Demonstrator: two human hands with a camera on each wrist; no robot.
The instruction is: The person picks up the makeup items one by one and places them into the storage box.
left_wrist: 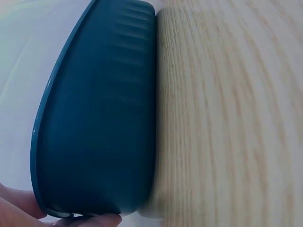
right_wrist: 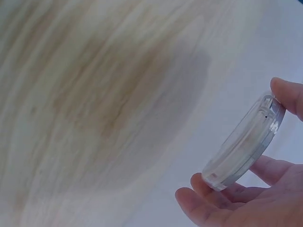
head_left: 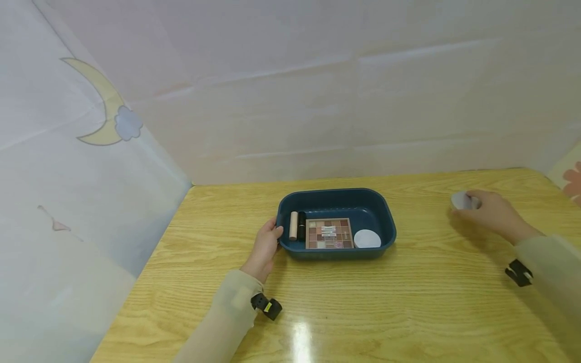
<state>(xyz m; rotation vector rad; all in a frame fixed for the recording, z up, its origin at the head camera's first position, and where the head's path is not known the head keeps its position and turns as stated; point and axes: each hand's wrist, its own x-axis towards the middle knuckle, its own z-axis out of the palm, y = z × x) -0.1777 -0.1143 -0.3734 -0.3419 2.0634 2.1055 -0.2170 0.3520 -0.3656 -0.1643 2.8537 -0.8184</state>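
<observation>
My left hand [head_left: 265, 248] grips the left end of a dark blue rectangular plastic basin [head_left: 338, 256], thumb at the rim and fingers against the outer wall. In the left wrist view the basin's side [left_wrist: 97, 109] stands on the wood. Inside it lie a pale pink tube [head_left: 293, 226], a black tube [head_left: 301, 227], an eyeshadow palette [head_left: 329, 233] and a white round compact [head_left: 367, 239]. Off to the right, my right hand [head_left: 497, 216] pinches a round, flat case [right_wrist: 241, 146] with clear sides by its edges, held tilted above the tabletop.
The wood-grain table [head_left: 408, 302] runs back to a pale cloth backdrop [head_left: 317, 111]. Another cloth with a printed moon [head_left: 102, 106] hangs along the left side. Black camera mounts [head_left: 267, 305] sit at both wrists.
</observation>
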